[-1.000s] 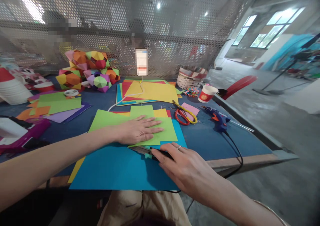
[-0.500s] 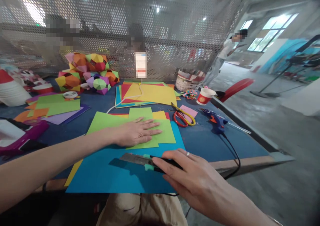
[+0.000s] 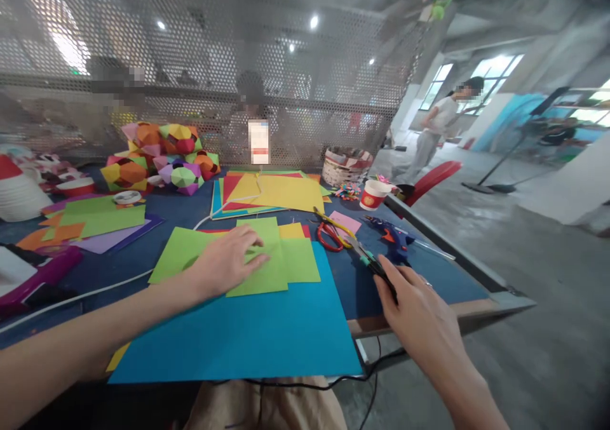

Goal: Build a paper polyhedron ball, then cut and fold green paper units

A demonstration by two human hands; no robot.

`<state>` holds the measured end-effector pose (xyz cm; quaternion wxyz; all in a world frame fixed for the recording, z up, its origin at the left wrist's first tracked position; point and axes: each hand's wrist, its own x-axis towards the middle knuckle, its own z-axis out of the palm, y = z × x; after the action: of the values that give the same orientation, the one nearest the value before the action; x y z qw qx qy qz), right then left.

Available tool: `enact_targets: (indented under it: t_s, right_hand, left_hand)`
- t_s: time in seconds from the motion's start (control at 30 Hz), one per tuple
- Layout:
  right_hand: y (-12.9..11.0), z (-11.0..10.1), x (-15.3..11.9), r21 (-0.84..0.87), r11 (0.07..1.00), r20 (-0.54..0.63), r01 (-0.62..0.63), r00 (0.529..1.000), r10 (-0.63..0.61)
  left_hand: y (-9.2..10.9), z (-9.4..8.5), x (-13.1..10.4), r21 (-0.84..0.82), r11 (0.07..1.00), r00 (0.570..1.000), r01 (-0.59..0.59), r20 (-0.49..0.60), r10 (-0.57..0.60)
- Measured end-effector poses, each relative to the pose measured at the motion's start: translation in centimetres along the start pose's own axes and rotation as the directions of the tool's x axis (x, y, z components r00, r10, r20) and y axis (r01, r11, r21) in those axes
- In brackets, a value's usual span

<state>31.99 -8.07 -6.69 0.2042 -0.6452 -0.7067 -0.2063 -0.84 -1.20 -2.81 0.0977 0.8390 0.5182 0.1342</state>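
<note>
My right hand [image 3: 419,306] grips the black-and-teal handle of a utility knife [image 3: 368,257] over the right part of the table. Its blade is extended and points away, near scissors [image 3: 328,235] with red and yellow handles. Fingers bent and apart, my left hand [image 3: 229,262] is over the light green paper [image 3: 260,277]; I cannot tell whether it presses on it. These overlapping green pieces lie on a large blue sheet [image 3: 248,341]. Red and yellow paper edges show behind them.
A glue gun [image 3: 395,239], a paper cup [image 3: 375,195] and a woven basket [image 3: 347,166] stand right. Behind lie stacked coloured sheets [image 3: 286,192]. Folded paper balls [image 3: 166,157] and a purple tool [image 3: 45,274] are left. A person [image 3: 436,125] stands beyond the table.
My right hand has carried the utility knife from above the blue sheet right and away, towards the scissors. My left hand has drawn back left, its fingers now bent rather than flat.
</note>
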Motion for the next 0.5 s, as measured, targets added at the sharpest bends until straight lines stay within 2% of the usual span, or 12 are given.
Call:
enact_targets:
  t_s: [0.07, 0.13, 0.3, 0.5]
  right_hand:
    - [-0.3, 0.3, 0.1, -0.024, 1.000, -0.004, -0.021, 1.000, 0.020]
    - [-0.6, 0.5, 0.4, -0.035, 0.999, -0.006, -0.018, 1.000, 0.018]
    - [-1.8, 0.2, 0.6, -0.038, 0.999, -0.080, 0.030, 0.996, -0.033]
    - [-3.2, -0.8, 0.1, 0.117, 0.977, -0.119, 0.179, 0.979, -0.166]
  left_hand:
    - [0.6, -0.2, -0.8, 0.009, 0.994, 0.993, 0.108, 0.040, -0.108]
    - [1.1, -0.4, -1.3, 0.025, 0.987, 0.984, 0.158, 0.082, -0.160]
    - [1.9, -0.3, -1.3, -0.027, 0.983, 0.977, 0.182, 0.114, -0.178]
    - [1.6, -0.6, -0.7, -0.080, 0.972, 0.971, 0.221, 0.115, -0.211]
